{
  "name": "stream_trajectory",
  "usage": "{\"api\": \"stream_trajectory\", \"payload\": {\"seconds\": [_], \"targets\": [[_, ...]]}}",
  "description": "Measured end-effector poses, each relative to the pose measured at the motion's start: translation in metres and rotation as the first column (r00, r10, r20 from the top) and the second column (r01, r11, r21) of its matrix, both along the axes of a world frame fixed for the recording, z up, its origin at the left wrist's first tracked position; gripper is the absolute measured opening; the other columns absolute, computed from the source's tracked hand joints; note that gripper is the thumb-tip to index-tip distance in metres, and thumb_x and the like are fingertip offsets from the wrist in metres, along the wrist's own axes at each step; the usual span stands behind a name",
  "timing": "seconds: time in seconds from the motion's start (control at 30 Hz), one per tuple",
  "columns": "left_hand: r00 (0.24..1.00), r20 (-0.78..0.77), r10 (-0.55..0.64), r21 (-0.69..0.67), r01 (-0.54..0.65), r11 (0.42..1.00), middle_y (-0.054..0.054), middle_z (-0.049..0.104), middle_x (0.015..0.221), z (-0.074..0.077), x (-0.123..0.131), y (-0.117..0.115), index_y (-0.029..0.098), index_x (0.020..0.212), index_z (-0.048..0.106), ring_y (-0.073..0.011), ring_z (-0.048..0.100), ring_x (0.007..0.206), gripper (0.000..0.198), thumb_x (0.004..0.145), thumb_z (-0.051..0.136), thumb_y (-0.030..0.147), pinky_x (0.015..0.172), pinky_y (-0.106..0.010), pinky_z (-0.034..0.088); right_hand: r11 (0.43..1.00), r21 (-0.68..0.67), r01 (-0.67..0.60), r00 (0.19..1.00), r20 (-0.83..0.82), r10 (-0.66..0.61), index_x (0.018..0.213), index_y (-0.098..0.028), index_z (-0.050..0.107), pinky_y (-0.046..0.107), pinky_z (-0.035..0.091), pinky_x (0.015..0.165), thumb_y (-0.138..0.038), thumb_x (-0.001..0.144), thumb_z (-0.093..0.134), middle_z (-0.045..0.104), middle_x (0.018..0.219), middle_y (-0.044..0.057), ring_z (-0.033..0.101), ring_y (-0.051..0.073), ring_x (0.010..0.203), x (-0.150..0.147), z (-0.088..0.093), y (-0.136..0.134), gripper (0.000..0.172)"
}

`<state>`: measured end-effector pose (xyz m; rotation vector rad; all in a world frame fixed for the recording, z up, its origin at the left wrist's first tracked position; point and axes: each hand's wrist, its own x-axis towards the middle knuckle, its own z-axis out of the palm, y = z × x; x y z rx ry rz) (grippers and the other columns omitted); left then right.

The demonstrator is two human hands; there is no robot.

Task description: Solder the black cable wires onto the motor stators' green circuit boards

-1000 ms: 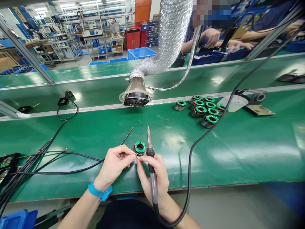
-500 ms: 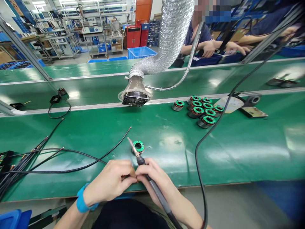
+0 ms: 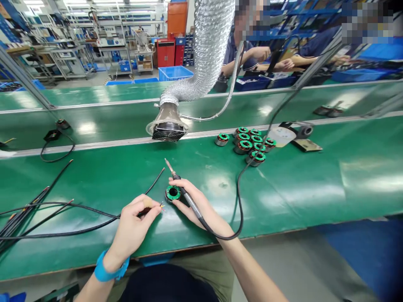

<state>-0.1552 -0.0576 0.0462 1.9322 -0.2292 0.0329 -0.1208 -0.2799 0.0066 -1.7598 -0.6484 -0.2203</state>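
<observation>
My left hand, with a blue band at the wrist, pinches the end of a black cable. Thin coloured wires stick out past its fingertips. In my right hand lies a soldering iron, its bare tip pointing up and away over the table. The thumb and fingers of that hand also reach around a motor stator with a green ring-shaped board on top. The stator sits on the green table just right of the wire ends; whether the fingers press on it is hard to tell.
Several similar stators stand in a group at the back right, beside a soldering iron stand. More black cables lie on the left. A fume extraction hood hangs ahead. Co-workers' hands are across the bench.
My hands have moved apart. The right one has gone forward to the stator with the soldering iron; the left has shifted left, and coloured wire ends now show at its fingertips. The view has turned right.
</observation>
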Motion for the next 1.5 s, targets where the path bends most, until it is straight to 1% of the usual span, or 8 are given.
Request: {"api": "stream_trajectory", "payload": {"seconds": [0.23, 0.33, 0.43, 0.73, 0.9, 1.03, 1.3, 1.5], "targets": [[0.994, 0.083, 0.066, 0.015, -0.067, 0.998, -0.004, 0.066, 0.094, -0.004, 0.003, -0.016, 0.022, 0.086, 0.079, -0.0129, 0.064, 0.082, 0.012, 0.095, 0.071, 0.026, 0.065, -0.021, 0.048, 0.888, -0.092, 0.451, 0.891, -0.019, -0.454, 0.140, -0.027, 0.053, 0.040, 0.053, 0.095, -0.038, 0.090, 0.088, 0.055, 0.122, 0.008, 0.058, 0.027, 0.110, -0.042, -0.013, 0.033, 0.062], [0.997, 0.069, 0.045, 0.039, -0.047, 0.998, -0.003, 0.065, 0.096, -0.004, -0.001, -0.019, 0.022, 0.087, 0.079, -0.0103, 0.060, 0.074, 0.010, 0.095, 0.072, 0.025, 0.058, -0.020, 0.044, 0.914, -0.044, 0.403, 0.913, -0.044, -0.405, 0.145, -0.027, 0.049, 0.041, 0.054, 0.099, -0.046, 0.091, 0.086, 0.052, 0.130, 0.010, 0.058, 0.028, 0.116, -0.057, -0.014, 0.031, 0.068], [0.998, 0.055, 0.011, 0.036, -0.013, 0.999, -0.003, 0.065, 0.097, -0.002, -0.006, -0.024, 0.020, 0.086, 0.076, -0.0085, 0.059, 0.071, 0.009, 0.093, 0.072, 0.020, 0.057, -0.019, 0.045, 0.955, 0.008, 0.298, 0.953, -0.054, -0.297, 0.143, -0.029, 0.050, 0.040, 0.049, 0.110, -0.035, 0.100, 0.076, 0.054, 0.134, 0.009, 0.056, 0.026, 0.127, -0.062, -0.013, 0.026, 0.051], [0.995, 0.068, -0.068, 0.123, 0.059, 0.991, -0.004, 0.064, 0.102, 0.003, -0.008, -0.034, 0.017, 0.085, 0.073, -0.0082, 0.060, 0.074, 0.008, 0.092, 0.070, 0.015, 0.061, -0.019, 0.048, 0.947, 0.037, 0.320, 0.947, -0.037, -0.319, 0.148, -0.028, 0.052, 0.036, 0.056, 0.098, -0.026, 0.097, 0.081, 0.061, 0.123, 0.007, 0.064, 0.022, 0.110, -0.067, -0.004, 0.019, 0.059], [0.996, 0.060, -0.072, 0.156, 0.062, 0.986, -0.004, 0.065, 0.100, 0.005, -0.007, -0.033, 0.017, 0.083, 0.072, -0.0068, 0.054, 0.066, 0.010, 0.092, 0.068, 0.014, 0.057, -0.020, 0.044, 0.799, 0.319, 0.511, 0.847, -0.028, -0.531, 0.115, -0.022, 0.072, 0.028, 0.048, 0.060, -0.017, 0.108, 0.055, 0.060, 0.071, -0.002, 0.056, 0.014, 0.058, -0.089, -0.011, 0.001, 0.019], [0.995, 0.072, -0.069, 0.160, 0.056, 0.985, -0.004, 0.066, 0.100, 0.004, -0.007, -0.034, 0.017, 0.083, 0.072, -0.0062, 0.051, 0.062, 0.010, 0.092, 0.068, 0.015, 0.055, -0.020, 0.043, 0.673, 0.477, 0.565, 0.802, -0.125, -0.585, 0.088, -0.020, 0.074, 0.034, 0.048, 0.065, -0.025, 0.108, 0.047, 0.049, 0.050, -0.005, 0.048, 0.014, 0.044, -0.102, -0.023, 0.000, 0.034], [0.996, 0.066, -0.065, 0.166, 0.054, 0.985, -0.005, 0.066, 0.100, 0.005, -0.009, -0.035, 0.017, 0.084, 0.071, -0.0061, 0.050, 0.060, 0.009, 0.092, 0.067, 0.016, 0.053, -0.021, 0.041, 0.775, 0.369, 0.512, 0.854, -0.124, -0.505, 0.088, -0.021, 0.077, 0.037, 0.051, 0.067, -0.026, 0.106, 0.045, 0.055, 0.051, -0.003, 0.054, 0.018, 0.048, -0.105, -0.023, -0.005, 0.036], [0.996, 0.064, -0.062, 0.166, 0.051, 0.985, -0.006, 0.066, 0.100, 0.005, -0.008, -0.035, 0.016, 0.083, 0.070, -0.0049, 0.045, 0.057, 0.010, 0.092, 0.068, 0.017, 0.051, -0.022, 0.038, 0.762, 0.367, 0.534, 0.844, -0.183, -0.504, 0.086, -0.020, 0.077, 0.036, 0.054, 0.065, -0.029, 0.106, 0.048, 0.055, 0.050, -0.003, 0.056, 0.017, 0.045, -0.104, -0.020, -0.005, 0.036]]}}
